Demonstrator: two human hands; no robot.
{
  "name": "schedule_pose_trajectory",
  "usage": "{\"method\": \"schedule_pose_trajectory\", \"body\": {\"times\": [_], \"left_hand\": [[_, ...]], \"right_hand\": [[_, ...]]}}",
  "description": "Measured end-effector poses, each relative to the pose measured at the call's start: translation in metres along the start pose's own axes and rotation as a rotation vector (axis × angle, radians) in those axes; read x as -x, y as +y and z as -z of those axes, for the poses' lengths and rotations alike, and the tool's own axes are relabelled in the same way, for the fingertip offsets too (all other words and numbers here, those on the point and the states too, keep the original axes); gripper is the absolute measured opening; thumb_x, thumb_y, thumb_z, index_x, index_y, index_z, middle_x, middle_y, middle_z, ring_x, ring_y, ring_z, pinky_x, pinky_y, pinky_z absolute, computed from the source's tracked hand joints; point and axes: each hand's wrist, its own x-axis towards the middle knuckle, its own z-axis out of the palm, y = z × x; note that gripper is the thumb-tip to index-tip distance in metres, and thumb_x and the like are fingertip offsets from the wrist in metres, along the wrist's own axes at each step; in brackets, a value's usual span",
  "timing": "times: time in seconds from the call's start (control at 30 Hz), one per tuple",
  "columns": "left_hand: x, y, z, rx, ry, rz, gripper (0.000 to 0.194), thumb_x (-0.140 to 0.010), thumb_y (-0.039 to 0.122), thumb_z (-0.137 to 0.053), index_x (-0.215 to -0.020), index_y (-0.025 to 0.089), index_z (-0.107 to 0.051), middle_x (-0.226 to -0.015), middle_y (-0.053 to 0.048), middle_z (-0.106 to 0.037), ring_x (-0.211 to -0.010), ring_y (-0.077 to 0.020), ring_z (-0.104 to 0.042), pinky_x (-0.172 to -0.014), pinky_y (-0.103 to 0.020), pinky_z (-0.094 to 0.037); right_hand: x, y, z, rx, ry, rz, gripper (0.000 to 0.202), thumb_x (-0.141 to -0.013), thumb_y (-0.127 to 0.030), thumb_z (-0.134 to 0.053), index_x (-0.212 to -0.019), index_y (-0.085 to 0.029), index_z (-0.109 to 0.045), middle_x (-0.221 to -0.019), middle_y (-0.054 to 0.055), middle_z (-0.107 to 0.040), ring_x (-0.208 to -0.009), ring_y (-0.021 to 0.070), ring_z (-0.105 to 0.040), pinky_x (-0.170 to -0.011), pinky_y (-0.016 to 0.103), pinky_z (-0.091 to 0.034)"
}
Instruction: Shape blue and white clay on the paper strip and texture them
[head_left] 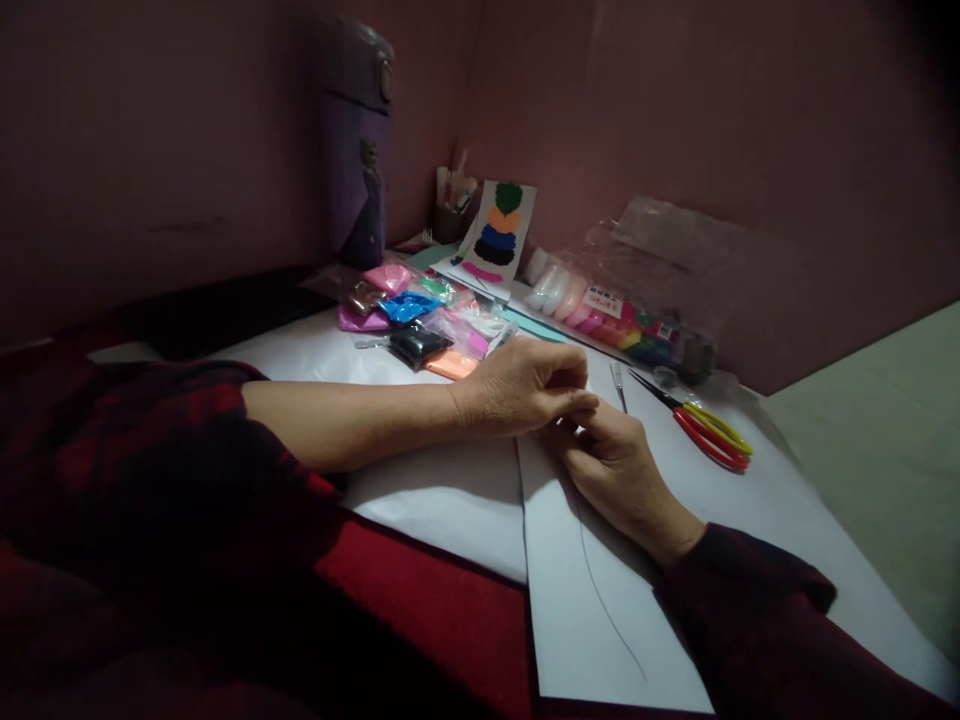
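Observation:
My left hand (pixel 521 388) and my right hand (pixel 616 470) meet over the table, their fingertips touching or nearly so. Both are closed with fingers curled and pinched. Whatever lies between the fingers is hidden or too small to make out. Beneath the right hand is a white paper strip (pixel 559 610) with a thin curved line drawn along it. Just beyond the left hand lie small plastic packets of coloured clay, among them a black packet (pixel 418 343), a blue packet (pixel 409 306) and an orange packet (pixel 452 364).
Scissors (pixel 712 435) with red and yellow handles lie to the right, beside a thin tool (pixel 618 385). Behind stand a purple bottle (pixel 356 150), a card with colour patches (pixel 496 235), a pen cup (pixel 450 215) and a bag of coloured clay (pixel 607 310) against the wall.

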Motion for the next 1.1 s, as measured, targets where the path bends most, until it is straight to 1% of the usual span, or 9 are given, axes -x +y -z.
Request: {"method": "schedule_pose_trajectory", "body": {"times": [0.13, 0.3, 0.5, 0.63, 0.77, 1.1], "left_hand": [[-0.0002, 0.0002, 0.0000, -0.007, -0.007, 0.011, 0.019, -0.079, 0.022, -0.067, -0.067, 0.015, -0.054, -0.061, 0.005, -0.051, -0.059, -0.0067, -0.044, -0.057, -0.021, -0.035], [0.0001, 0.0017, 0.0005, -0.019, -0.019, 0.027, 0.019, -0.080, 0.022, -0.065, -0.067, 0.015, -0.053, -0.063, 0.004, -0.051, -0.061, -0.0074, -0.045, -0.059, -0.022, -0.035], [0.0006, 0.0025, 0.0006, -0.029, -0.027, 0.033, 0.018, -0.080, 0.022, -0.064, -0.068, 0.016, -0.053, -0.064, 0.004, -0.052, -0.062, -0.0079, -0.045, -0.060, -0.022, -0.036], [0.0006, 0.0032, 0.0008, -0.051, -0.030, 0.047, 0.017, -0.080, 0.022, -0.063, -0.069, 0.016, -0.053, -0.064, 0.004, -0.052, -0.062, -0.0081, -0.045, -0.060, -0.022, -0.035], [-0.0002, 0.0036, 0.0014, -0.061, -0.047, 0.049, 0.017, -0.081, 0.023, -0.063, -0.069, 0.016, -0.053, -0.065, 0.004, -0.052, -0.063, -0.0085, -0.045, -0.061, -0.023, -0.035], [-0.0015, 0.0072, 0.0033, -0.096, -0.107, 0.135, 0.017, -0.084, 0.026, -0.061, -0.073, 0.017, -0.052, -0.070, 0.002, -0.055, -0.066, -0.0104, -0.047, -0.062, -0.024, -0.035]], "right_hand": [[0.0000, -0.0009, 0.0002, 0.021, 0.000, 0.001, 0.010, -0.085, -0.012, -0.057, -0.078, -0.018, -0.061, -0.087, 0.005, -0.068, -0.077, 0.0158, -0.062, -0.066, 0.029, -0.049], [-0.0004, -0.0019, 0.0010, 0.038, 0.003, -0.005, 0.009, -0.085, -0.013, -0.056, -0.081, -0.018, -0.063, -0.083, 0.004, -0.067, -0.071, 0.0154, -0.061, -0.062, 0.029, -0.048], [-0.0013, -0.0033, 0.0013, 0.043, 0.003, -0.015, 0.011, -0.084, -0.012, -0.056, -0.079, -0.019, -0.062, -0.083, 0.003, -0.067, -0.071, 0.0159, -0.061, -0.061, 0.029, -0.048], [-0.0011, -0.0028, 0.0015, 0.049, 0.004, -0.011, 0.010, -0.084, -0.012, -0.057, -0.078, -0.018, -0.062, -0.082, 0.004, -0.067, -0.071, 0.0157, -0.061, -0.061, 0.029, -0.047], [-0.0006, -0.0019, 0.0015, 0.054, -0.001, -0.009, 0.009, -0.084, -0.012, -0.057, -0.081, -0.017, -0.064, -0.081, 0.004, -0.067, -0.071, 0.0155, -0.061, -0.060, 0.028, -0.047], [-0.0017, -0.0027, 0.0015, 0.062, 0.003, -0.015, 0.009, -0.084, -0.014, -0.058, -0.079, -0.019, -0.063, -0.078, 0.003, -0.066, -0.068, 0.0153, -0.059, -0.059, 0.029, -0.047]]}}
